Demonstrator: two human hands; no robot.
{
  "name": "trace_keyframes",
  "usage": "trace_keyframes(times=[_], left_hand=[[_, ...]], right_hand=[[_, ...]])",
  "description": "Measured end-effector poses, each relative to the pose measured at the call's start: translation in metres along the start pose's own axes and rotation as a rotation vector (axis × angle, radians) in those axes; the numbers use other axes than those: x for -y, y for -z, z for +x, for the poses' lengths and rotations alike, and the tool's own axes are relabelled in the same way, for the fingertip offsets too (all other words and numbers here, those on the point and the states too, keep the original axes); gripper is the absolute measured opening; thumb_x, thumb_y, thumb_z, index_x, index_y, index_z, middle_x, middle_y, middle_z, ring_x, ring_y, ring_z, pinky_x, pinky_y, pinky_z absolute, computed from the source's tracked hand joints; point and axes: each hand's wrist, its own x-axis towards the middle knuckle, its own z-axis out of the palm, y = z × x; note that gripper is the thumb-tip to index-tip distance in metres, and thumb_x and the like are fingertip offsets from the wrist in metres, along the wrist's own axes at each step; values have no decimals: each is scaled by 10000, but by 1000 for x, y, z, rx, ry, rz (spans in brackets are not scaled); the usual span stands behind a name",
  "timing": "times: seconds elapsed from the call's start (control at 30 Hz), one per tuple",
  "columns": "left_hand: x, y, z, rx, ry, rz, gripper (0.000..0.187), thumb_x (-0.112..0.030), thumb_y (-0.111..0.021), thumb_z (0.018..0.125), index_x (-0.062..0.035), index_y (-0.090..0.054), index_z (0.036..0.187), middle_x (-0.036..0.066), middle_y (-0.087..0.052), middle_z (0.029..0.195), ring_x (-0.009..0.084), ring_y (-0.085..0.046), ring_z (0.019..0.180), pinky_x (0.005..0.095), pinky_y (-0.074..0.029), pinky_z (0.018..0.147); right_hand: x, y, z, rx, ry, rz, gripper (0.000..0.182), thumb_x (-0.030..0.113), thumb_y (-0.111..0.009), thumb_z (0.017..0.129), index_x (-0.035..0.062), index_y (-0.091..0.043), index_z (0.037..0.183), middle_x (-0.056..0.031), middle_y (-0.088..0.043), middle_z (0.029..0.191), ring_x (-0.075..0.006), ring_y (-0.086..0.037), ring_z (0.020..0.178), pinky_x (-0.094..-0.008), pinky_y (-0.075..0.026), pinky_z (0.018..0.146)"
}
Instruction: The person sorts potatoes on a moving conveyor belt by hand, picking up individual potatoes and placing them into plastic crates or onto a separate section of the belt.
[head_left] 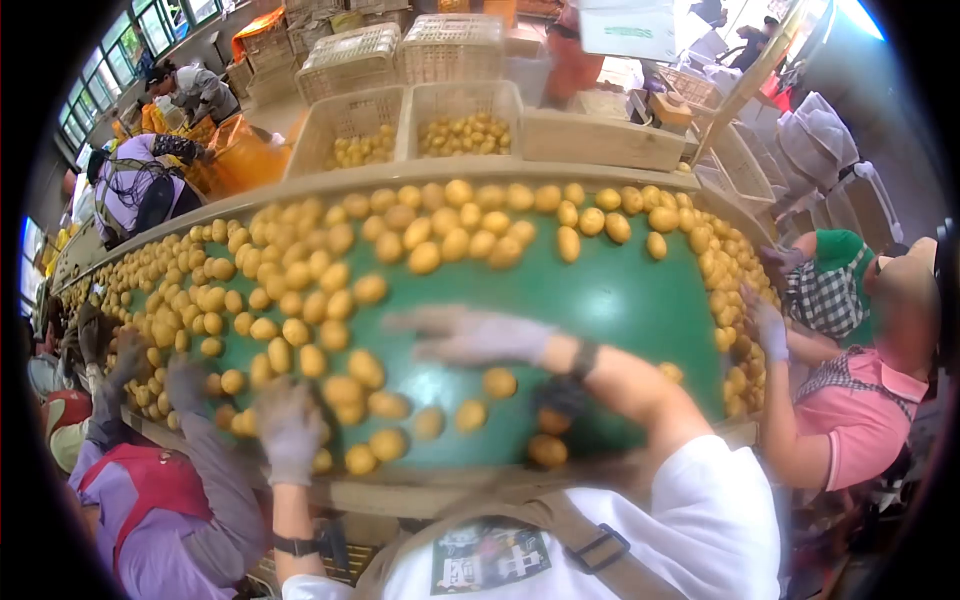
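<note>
Many round yellow-brown fruits or potatoes (pixel 425 258) lie on a green sorting surface (pixel 600 330). My right hand (pixel 470 335), in a pale glove, reaches across the middle of it, fingers stretched to the left and blurred, with nothing seen in them. A few pieces lie just below this hand. My left hand (pixel 290 425), also gloved, is over the near edge at the left, beside a cluster of pieces. Motion blur smears its fingers, and whether it holds anything is not visible.
Co-workers' gloved hands (pixel 187 385) are close on my left; another worker's hand (pixel 768 325) is at the right end. Beyond the far rim (pixel 400 172) stand crates (pixel 465 100) with more pieces. A wooden ledge (pixel 400 495) runs along the near side.
</note>
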Motion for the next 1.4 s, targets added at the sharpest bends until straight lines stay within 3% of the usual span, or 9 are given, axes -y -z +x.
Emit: trace_keyframes(times=[0.1,0.23,0.33,0.53,0.6,0.77,0.93,1.13,1.4], left_hand=[[36,3,-31,-35,200,-148,510,-172,-624,906,-102,-560,1407,195,-507,1459,406,-408,1402,502,-327,1159],[-25,30,-50,-136,35,-365,508,-115,-631,875,-49,-586,1377,233,-495,1465,445,-418,1390,515,-327,1170],[-82,45,-44,-155,-185,-409,506,-142,-670,842,-55,-621,1338,210,-540,1421,430,-446,1367,526,-332,1150],[-146,61,-37,34,-706,-534,528,-242,-721,796,-120,-627,1301,169,-595,1280,398,-511,1266,517,-374,1095],[-145,55,-36,43,-650,-551,524,-273,-723,798,-117,-630,1290,157,-591,1293,386,-518,1254,531,-368,1092],[-122,45,-43,80,-458,-497,540,-273,-729,811,-110,-623,1315,167,-580,1320,401,-491,1290,527,-354,1114],[-99,38,-78,25,-341,-468,576,-275,-707,828,-94,-596,1364,194,-559,1368,419,-465,1316,552,-312,1147],[-113,32,-101,43,-363,-486,597,-298,-723,810,-83,-612,1356,190,-561,1398,410,-427,1381,548,-245,1201],[-140,66,-69,50,-553,-456,553,-299,-728,807,-96,-646,1315,174,-578,1359,397,-461,1337,559,-272,1177]], right_hand=[[-96,84,-21,-782,165,-783,442,178,-631,915,97,-598,1348,-163,-626,1330,-329,-596,1225,-441,-478,1039],[-177,167,-112,-818,-662,-1180,556,227,-587,877,188,-513,1426,-196,-592,1323,-406,-568,1211,-540,-428,1026],[-138,156,-129,-635,-790,-1041,639,273,-601,861,187,-454,1477,-200,-582,1342,-395,-525,1277,-537,-411,1056],[-122,141,-141,-965,-507,-555,545,332,-711,816,88,-593,1289,-215,-685,1151,-427,-636,1090,-460,-497,953],[-110,128,-131,-1105,-339,-316,529,342,-722,816,71,-613,1258,-209,-685,1159,-421,-635,1092,-464,-494,950],[-82,119,-99,-600,-532,-835,609,488,-654,842,65,-629,1280,-211,-630,1286,-386,-619,1161,-456,-498,959],[-46,109,-125,-308,-713,-599,632,484,-736,770,97,-668,1265,-184,-631,1330,-346,-634,1167,-409,-505,977],[-101,32,-191,-542,-437,-568,543,394,-755,781,164,-666,1265,-217,-586,1328,-402,-499,1309,-452,-415,1101],[27,104,-305,-1837,607,-1016,559,276,-766,788,98,-625,1299,-238,-550,1384,-446,-494,1291,-456,-412,1106]])
